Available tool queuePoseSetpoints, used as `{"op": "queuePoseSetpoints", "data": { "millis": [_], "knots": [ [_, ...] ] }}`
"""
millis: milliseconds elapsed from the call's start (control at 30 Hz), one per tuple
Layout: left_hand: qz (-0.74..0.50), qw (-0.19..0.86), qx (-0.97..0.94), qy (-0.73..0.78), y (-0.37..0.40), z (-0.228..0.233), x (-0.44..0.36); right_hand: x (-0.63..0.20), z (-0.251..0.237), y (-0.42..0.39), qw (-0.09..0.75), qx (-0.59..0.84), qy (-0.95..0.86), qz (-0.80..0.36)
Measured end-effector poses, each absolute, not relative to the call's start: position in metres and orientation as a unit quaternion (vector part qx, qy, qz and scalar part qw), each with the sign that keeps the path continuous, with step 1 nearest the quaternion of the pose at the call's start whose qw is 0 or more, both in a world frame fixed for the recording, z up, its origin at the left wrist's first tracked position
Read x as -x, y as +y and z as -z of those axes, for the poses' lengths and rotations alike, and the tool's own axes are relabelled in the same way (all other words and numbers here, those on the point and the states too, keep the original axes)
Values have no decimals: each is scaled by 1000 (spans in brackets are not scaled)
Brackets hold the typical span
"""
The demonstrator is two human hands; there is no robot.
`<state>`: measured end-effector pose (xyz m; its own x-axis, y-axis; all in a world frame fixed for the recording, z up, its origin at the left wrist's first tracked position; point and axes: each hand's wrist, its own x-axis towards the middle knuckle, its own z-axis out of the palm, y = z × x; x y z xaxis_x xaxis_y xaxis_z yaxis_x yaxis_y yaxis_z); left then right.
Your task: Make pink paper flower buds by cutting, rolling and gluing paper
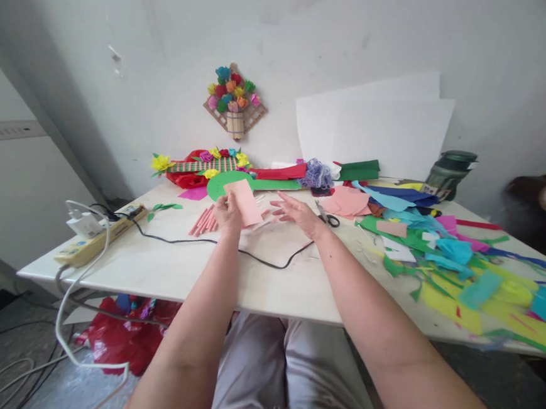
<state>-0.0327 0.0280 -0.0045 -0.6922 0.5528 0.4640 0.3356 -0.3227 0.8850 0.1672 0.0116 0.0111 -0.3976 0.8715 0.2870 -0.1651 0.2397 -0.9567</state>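
Note:
My left hand [228, 213] grips a rectangular sheet of pink paper [246, 203] by its left side, holding it above the table. To the right of the sheet, my right hand [298, 214] has its fingers spread and holds nothing. Several rolled pink paper tubes [202, 221] lie on the table just left of my left hand. A pair of scissors [331, 220] with dark handles rests beside my right wrist. Behind the sheet sits a round green piece [217, 186], partly covered by it.
Colourful paper scraps [461, 270] cover the table's right side, with a dark green bottle [449, 174] behind them. A black cable [268, 264] crosses in front of my hands from a power strip [85, 246] at left. Pink sheets [347, 202] lie behind the scissors.

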Motion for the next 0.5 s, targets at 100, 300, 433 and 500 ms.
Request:
{"op": "queuePoseSetpoints", "data": {
  "millis": [100,300,433,500],
  "knots": [
    [-715,82,-385,577,29,5,32,-167,-9,15,491,318,-615,-529],
    [-710,77,-404,572,30,7,30,-170,-7,17,493,348,-589,-537],
    [-723,90,-394,560,30,8,32,-170,-10,13,490,321,-562,-584],
    [-722,108,-404,551,31,9,33,-169,-11,12,491,310,-547,-603]
  ]
}}
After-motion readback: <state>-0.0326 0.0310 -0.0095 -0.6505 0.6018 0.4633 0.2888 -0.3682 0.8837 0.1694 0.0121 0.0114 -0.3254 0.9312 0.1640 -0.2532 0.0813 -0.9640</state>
